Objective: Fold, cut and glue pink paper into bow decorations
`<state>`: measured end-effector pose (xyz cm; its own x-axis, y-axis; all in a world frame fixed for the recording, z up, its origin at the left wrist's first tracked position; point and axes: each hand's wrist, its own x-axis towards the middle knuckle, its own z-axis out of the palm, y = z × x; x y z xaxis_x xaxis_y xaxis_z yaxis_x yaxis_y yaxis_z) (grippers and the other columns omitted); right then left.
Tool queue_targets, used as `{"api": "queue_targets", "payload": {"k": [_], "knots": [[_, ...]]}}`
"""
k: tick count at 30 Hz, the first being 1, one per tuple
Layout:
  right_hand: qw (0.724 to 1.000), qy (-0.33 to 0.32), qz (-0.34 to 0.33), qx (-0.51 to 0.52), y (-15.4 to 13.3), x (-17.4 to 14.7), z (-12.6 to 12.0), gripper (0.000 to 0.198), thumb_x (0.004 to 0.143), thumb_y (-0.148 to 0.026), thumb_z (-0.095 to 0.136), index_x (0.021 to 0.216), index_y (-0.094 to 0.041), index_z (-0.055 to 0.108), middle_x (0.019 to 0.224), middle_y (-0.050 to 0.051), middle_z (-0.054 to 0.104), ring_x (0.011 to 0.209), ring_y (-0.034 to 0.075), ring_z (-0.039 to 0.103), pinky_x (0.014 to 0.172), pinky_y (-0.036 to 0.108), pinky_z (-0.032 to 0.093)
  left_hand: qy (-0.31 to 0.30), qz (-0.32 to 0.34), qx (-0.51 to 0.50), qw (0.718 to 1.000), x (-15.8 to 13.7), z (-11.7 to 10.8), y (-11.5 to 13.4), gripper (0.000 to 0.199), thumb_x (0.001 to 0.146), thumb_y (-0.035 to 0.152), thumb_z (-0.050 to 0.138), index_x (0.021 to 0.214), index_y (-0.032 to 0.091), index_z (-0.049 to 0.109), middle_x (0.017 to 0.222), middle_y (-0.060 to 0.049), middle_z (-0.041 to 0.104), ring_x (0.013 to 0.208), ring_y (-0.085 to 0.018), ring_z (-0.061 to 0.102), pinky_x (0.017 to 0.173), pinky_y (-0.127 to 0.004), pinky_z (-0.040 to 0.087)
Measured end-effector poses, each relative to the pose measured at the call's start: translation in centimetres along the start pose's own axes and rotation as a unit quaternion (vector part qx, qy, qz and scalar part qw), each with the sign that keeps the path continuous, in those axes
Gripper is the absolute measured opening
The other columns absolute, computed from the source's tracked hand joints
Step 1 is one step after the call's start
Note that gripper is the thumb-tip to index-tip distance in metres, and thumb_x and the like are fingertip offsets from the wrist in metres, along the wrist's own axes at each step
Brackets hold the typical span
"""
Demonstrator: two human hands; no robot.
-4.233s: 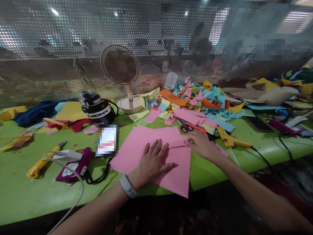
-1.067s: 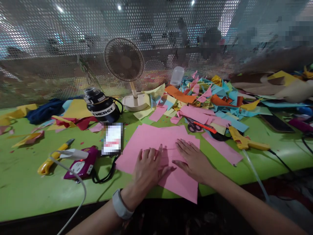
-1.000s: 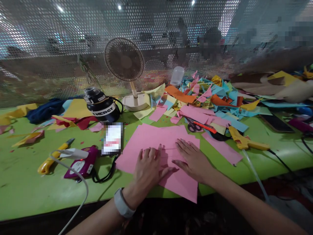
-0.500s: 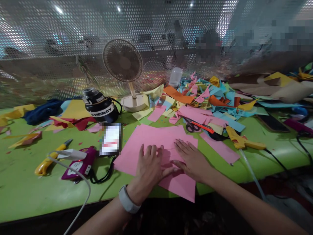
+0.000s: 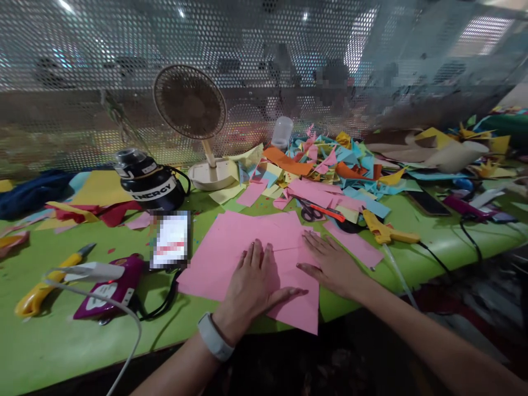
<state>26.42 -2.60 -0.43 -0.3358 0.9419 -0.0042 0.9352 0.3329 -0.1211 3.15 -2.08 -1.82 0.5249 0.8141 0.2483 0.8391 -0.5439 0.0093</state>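
Note:
Sheets of pink paper [image 5: 214, 258] lie overlapping on the green tabletop, with one corner reaching over the front edge. My left hand [image 5: 253, 283] rests flat on the paper, fingers stretched forward and thumb out to the right. Along the right side of the sheets, my right hand [image 5: 332, 264] lies flat too, its fingers spread and its thumb pointing left. A crease or edge line runs across the pink paper between the two hands. Just beyond the sheets are scissors [image 5: 310, 212] and an orange cutter [image 5: 330, 212], beside loose pink strips.
A yellow glue gun [image 5: 385, 228] lies at right, a dark phone [image 5: 429, 202] beyond it. On the left are a lit phone [image 5: 171, 239], purple power strip [image 5: 113, 289], yellow cutter [image 5: 53, 280] and black bottle [image 5: 150, 184]. A fan [image 5: 192, 104] and paper scraps [image 5: 325, 159] stand behind.
My hands have moved apart: the left fingers are straighter, and the right hand is nearer the paper's right edge. The whole view has shifted slightly, so the tabletop things appear farther left.

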Motion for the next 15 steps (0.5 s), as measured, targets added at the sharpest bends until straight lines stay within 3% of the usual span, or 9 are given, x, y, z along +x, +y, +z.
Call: {"api": "queue_targets", "payload": {"k": [3,5,7,8,11,13,15], "knots": [[1.0,0.002,0.016,0.009,0.8,0.5,-2.0,0.076,0.09,-0.067,0.033,0.138,-0.011,0.05,0.145,0.016,0.047,0.135,0.032,0.041,0.111,0.047,0.034,-0.004,-0.005,-0.009,1.0,0.1,0.0,0.1,0.116,0.07,0.09,0.024,0.137,-0.001,0.046,0.138,-0.033,0.047,0.127,-0.042,0.048,0.102,-0.052,0.041],[0.998,0.045,0.04,0.027,0.7,1.4,-4.0,0.062,0.09,-0.061,0.041,0.127,-0.016,0.06,0.134,0.015,0.058,0.125,0.032,0.053,0.103,0.045,0.042,0.002,-0.01,-0.018,1.0,0.0,0.1,0.1,0.113,0.071,0.089,0.027,0.137,-0.001,0.046,0.139,-0.032,0.046,0.129,-0.042,0.046,0.102,-0.052,0.041],[0.99,0.095,0.089,0.048,-0.3,2.9,-5.9,0.043,0.092,-0.051,0.045,0.105,-0.017,0.069,0.109,0.013,0.071,0.105,0.029,0.064,0.09,0.041,0.049,0.013,-0.012,-0.027,0.999,0.0,0.2,0.1,0.112,0.07,0.09,0.03,0.136,0.001,0.047,0.139,-0.031,0.047,0.128,-0.041,0.046,0.102,-0.051,0.041],[0.989,0.08,0.099,0.08,-1.0,3.9,-6.6,0.036,0.091,-0.048,0.048,0.093,-0.018,0.069,0.097,0.01,0.074,0.093,0.026,0.068,0.082,0.037,0.051,0.018,-0.011,-0.03,0.999,-0.1,0.2,0.1,0.113,0.069,0.09,0.031,0.135,0.001,0.048,0.138,-0.031,0.048,0.128,-0.041,0.047,0.102,-0.051,0.042],[0.968,-0.092,0.063,0.226,-3.2,7.1,-6.9,0.029,0.086,-0.039,0.056,0.07,-0.017,0.064,0.065,0.004,0.071,0.061,0.016,0.067,0.059,0.024,0.051,0.024,-0.002,-0.034,0.999,-0.2,0.1,0.1,0.112,0.069,0.09,0.029,0.134,0.001,0.048,0.136,-0.032,0.049,0.128,-0.04,0.047,0.101,-0.052,0.042],[0.919,-0.248,0.065,0.299,-3.9,8.9,-6.1,0.03,0.084,-0.031,0.059,0.06,-0.014,0.06,0.054,0.004,0.067,0.051,0.013,0.065,0.052,0.02,0.05,0.017,-0.006,-0.034,0.999,-0.2,0.1,0.1,0.112,0.07,0.09,0.029,0.135,0.0,0.047,0.137,-0.032,0.048,0.129,-0.041,0.046,0.102,-0.052,0.041],[0.869,-0.331,0.099,0.355,-4.0,10.2,-5.0,0.028,0.083,-0.025,0.06,0.058,-0.013,0.058,0.049,0.002,0.064,0.045,0.012,0.064,0.051,0.02,0.052,0.005,-0.015,-0.037,0.999,-0.1,0.1,0.2,0.113,0.07,0.089,0.028,0.137,0.0,0.044,0.138,-0.032,0.047,0.13,-0.04,0.045,0.103,-0.053,0.04]]}}
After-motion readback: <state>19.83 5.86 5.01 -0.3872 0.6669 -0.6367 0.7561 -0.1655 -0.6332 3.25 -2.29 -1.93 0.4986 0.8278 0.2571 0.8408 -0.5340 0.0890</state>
